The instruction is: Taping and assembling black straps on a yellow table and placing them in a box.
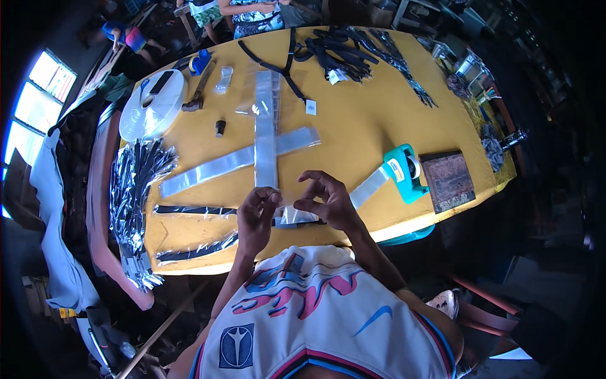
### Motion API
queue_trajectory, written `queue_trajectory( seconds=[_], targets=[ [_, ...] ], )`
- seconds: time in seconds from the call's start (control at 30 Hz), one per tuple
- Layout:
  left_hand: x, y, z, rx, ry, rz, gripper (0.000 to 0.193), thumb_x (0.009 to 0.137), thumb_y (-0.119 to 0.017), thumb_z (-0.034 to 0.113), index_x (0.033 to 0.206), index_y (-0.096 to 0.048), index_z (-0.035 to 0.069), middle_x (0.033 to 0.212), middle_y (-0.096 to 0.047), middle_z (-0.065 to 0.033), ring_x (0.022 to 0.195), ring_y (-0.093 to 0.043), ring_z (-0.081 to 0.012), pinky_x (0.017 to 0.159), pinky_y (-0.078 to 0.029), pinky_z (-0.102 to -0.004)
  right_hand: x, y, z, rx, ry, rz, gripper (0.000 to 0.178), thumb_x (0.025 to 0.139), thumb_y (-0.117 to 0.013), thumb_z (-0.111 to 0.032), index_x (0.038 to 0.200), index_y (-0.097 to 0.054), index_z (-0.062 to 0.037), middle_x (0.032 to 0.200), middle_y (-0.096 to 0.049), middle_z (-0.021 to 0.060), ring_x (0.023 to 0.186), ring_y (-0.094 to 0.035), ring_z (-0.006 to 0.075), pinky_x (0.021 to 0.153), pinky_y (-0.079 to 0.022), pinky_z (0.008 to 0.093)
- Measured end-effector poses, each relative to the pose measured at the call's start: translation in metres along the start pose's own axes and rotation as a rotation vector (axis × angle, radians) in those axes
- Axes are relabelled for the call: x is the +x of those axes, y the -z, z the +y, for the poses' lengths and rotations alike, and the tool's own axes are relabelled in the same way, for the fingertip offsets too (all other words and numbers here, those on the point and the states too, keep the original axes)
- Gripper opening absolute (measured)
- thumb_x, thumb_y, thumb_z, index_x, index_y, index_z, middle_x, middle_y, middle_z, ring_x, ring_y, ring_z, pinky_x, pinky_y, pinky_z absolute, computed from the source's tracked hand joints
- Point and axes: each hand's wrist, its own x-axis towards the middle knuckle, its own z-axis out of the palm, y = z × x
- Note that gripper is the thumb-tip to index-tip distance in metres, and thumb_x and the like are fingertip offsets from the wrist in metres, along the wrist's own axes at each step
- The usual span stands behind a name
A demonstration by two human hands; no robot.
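My left hand (255, 218) is closed in a pinch of thumb and fingertips just above the table's near edge; what it pinches, perhaps a bit of clear film, is too faint to name. Beside it my right hand (331, 203) has curled fingers, with the thumb and forefinger apart. Below and between both hands lies a clear plastic sleeve (295, 216) with a dark strap in it, partly hidden by the hands. Flat clear sleeves (266, 145) reach away from the hands, crossing other clear sleeves (214, 169) laid at a slant.
Right of me stand a teal tape dispenser (403, 177) and a dark square plate (449, 181). Sleeved black straps (197, 210) and a packed bundle (134, 199) lie left. Farther off are a white spool (165, 107), a hammer (196, 98) and a black strap pile (341, 57).
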Motion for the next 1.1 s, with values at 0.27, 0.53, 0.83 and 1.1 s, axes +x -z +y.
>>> queue_trajectory(
  seconds=[0.27,0.53,0.83,1.1],
  targets=[
    [0.0,-0.001,-0.002,0.363,0.068,-0.106,0.027,0.102,-0.061,0.026,0.096,-0.063,-0.001,0.084,-0.064,-0.0017,0.078,-0.056,-0.009,0.073,-0.044,-0.0243,-0.009,0.002,-0.012,0.067,-0.222,-0.005,0.043,0.086,-0.079,-0.011,0.123,-0.059,-0.0047,0.072,-0.061,-0.0002,0.067,-0.062,0.0074,0.065,-0.049,0.0244],
    [0.005,-0.021,-0.017,0.296,0.058,-0.29,0.018,0.1,-0.065,0.017,0.105,-0.064,-0.001,0.093,-0.066,-0.0043,0.09,-0.062,-0.0118,0.085,-0.048,-0.0266,-0.045,0.024,0.014,0.308,-0.062,0.18,0.047,0.082,-0.077,0.006,0.124,-0.058,-0.003,0.084,-0.071,0.0061,0.08,-0.068,0.0113,0.074,-0.053,0.0251],
    [0.012,-0.055,-0.067,0.268,0.074,-0.457,0.029,0.096,-0.068,0.025,0.112,-0.065,0.001,0.1,-0.069,-0.0111,0.088,-0.064,-0.0229,0.085,-0.05,-0.0359,-0.094,0.071,0.031,0.252,-0.125,0.371,0.047,0.078,-0.081,0.002,0.12,-0.061,-0.0041,0.086,-0.069,0.0063,0.078,-0.066,0.01,0.069,-0.05,0.0238],
    [-0.01,-0.034,-0.196,0.921,-0.326,-0.672,0.039,0.088,-0.072,0.029,0.118,-0.065,0.006,0.117,-0.06,-0.0144,0.111,-0.057,-0.0355,0.096,-0.046,-0.0462,-0.114,0.121,0.076,0.15,-0.306,0.366,0.043,0.081,-0.082,-0.004,0.119,-0.06,-0.0006,0.084,-0.07,0.0067,0.077,-0.067,0.0118,0.071,-0.052,0.0253]
  ],
)
